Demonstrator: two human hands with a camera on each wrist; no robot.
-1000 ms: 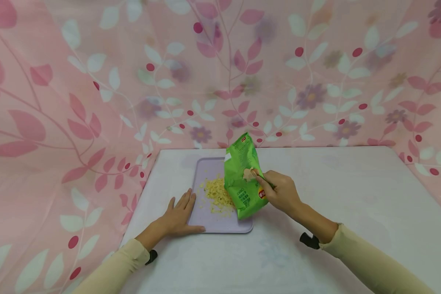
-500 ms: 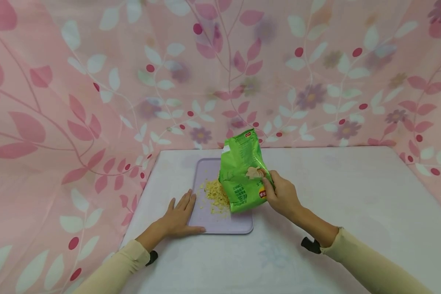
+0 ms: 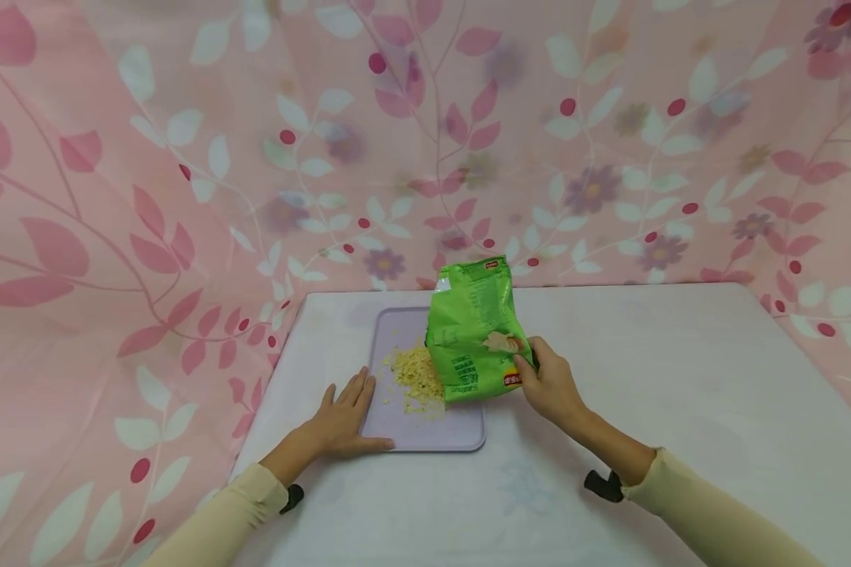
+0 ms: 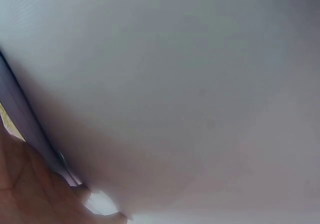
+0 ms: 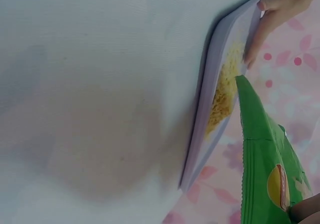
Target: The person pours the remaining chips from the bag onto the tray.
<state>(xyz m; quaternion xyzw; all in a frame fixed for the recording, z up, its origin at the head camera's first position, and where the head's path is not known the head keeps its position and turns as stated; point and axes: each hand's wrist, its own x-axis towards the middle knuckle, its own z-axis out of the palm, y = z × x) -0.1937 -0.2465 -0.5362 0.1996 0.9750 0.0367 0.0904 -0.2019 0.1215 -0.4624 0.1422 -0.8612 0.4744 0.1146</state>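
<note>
A green chip bag (image 3: 471, 323) hangs tilted over the right half of a pale purple tray (image 3: 425, 437), its lower left side near a heap of crumbled yellow chips (image 3: 414, 370). My right hand (image 3: 551, 382) pinches the bag at its right edge, thumb in front. In the right wrist view the green bag (image 5: 262, 159) shows side-on, above the crumbs (image 5: 225, 94). My left hand (image 3: 340, 417) rests at the tray's left edge, fingers straight and thumb along the near rim. The left wrist view catches only part of that hand (image 4: 35, 189) beside the tray's rim (image 4: 25, 104).
The tray stands on a table with a white cloth (image 3: 610, 394). A pink floral curtain (image 3: 539, 142) hangs behind and to the left of the table. Black wrist straps (image 3: 603, 486) show below the sleeves.
The bag first swung left and rose a little, its lower end lifting off the tray's near right part. Its top has since tipped rightward. The left hand has stayed in place.
</note>
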